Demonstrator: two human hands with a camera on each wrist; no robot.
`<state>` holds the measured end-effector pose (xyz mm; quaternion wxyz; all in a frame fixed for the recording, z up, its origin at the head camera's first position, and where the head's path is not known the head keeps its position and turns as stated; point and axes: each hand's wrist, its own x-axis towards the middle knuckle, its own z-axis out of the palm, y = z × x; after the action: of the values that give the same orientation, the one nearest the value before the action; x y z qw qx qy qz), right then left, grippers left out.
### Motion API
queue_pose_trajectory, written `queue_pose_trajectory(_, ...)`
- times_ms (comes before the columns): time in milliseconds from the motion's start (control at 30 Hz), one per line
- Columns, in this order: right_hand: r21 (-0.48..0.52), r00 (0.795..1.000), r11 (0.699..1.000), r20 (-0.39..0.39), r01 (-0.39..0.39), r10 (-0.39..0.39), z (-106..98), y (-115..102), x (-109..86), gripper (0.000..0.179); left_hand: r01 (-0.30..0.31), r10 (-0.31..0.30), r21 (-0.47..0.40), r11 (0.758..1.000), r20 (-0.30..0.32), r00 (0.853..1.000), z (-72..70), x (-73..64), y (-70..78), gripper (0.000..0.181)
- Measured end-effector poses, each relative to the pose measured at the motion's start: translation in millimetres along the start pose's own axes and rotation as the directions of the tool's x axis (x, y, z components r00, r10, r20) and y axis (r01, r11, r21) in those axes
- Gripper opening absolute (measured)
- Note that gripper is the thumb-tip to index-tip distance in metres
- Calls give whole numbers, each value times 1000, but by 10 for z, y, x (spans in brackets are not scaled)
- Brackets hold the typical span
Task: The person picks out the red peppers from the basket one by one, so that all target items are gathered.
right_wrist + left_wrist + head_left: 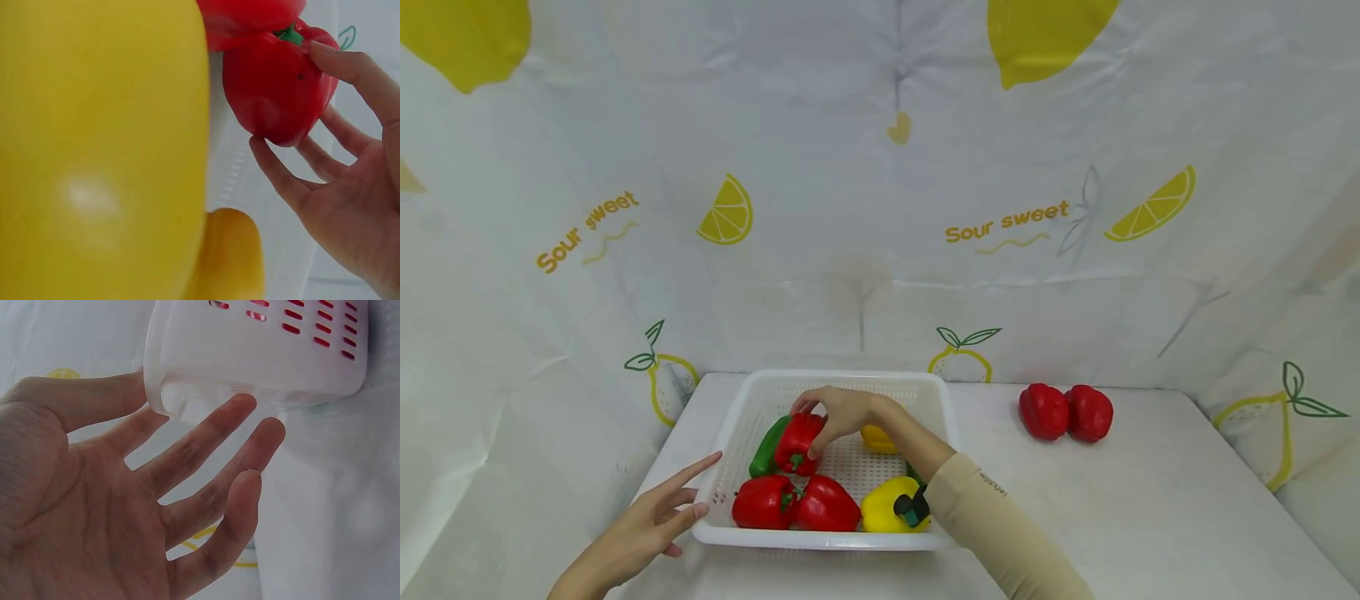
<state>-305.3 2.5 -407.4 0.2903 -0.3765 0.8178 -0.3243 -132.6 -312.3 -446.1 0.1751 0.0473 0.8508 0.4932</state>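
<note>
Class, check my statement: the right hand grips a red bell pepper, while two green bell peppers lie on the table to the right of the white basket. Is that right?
Not quite: the colour of the pair is wrong. The head view shows two red bell peppers on the table to the right of the white basket, while the right hand grips a red bell pepper.

A screened-off booth, the room beyond hidden: white lemon-print sheeting (820, 208), lettered "Sour sweet", rises along the back edge and both sides of a white table (1120, 500).
</note>
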Motion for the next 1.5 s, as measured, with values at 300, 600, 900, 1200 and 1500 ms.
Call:
queue_pose_trajectory(300, 126, 999, 991, -34, 47, -43, -229, 21, -158, 63, 28, -28, -6, 1000, -11, 1000, 7, 17, 19, 76)
queue_pose_trajectory(600, 156, 985, 980, -140, 127, -105, -467, -26, -446, 69, 18, -18, -6, 1000, -7, 1000, 2, 13, 10, 75)
queue_pose_trajectory(900, 186, 961, 959, -216, 213, -172, -671, -105, -786, 70, 10, -10, -10, 1000, -1, 1000, 6, 7, 5, 75)
queue_pose_trajectory(1200, 234, 936, 925, -261, 298, -235, -750, -86, -1064, 74, 4, -4, -1, 1000, -5, 1000, 7, 6, 4, 74)
queue_pose_trajectory(1500, 256, 919, 913, -320, 317, -229, -745, -57, -1280, 69, -12, 12, 0, 1000, 3, 1000, 7, -2, -5, 72)
